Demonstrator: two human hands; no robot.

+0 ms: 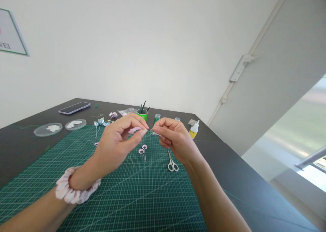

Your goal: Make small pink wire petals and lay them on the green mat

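Both hands are raised over the green cutting mat (127,198), fingertips almost meeting. My left hand (119,137), with a pale scrunchie (76,188) on its wrist, is closed in a pinch on a pink petal piece (134,130). Opposite it, my right hand (175,137) pinches a thin pale strand-like piece (157,134); its exact kind is too small to tell. Below them, small pink petal loops on wire (142,149) lie on the mat. White-handled scissors (173,165) rest under my right hand, their blades partly hidden.
Behind the hands stand a green pot of tools (142,114), a green-filled tube (157,118) and a glue bottle (194,130). At left lie blue wired leaves (100,122), dishes of white pieces (48,129) and a phone (74,108). The table's right edge (254,172) runs diagonally.
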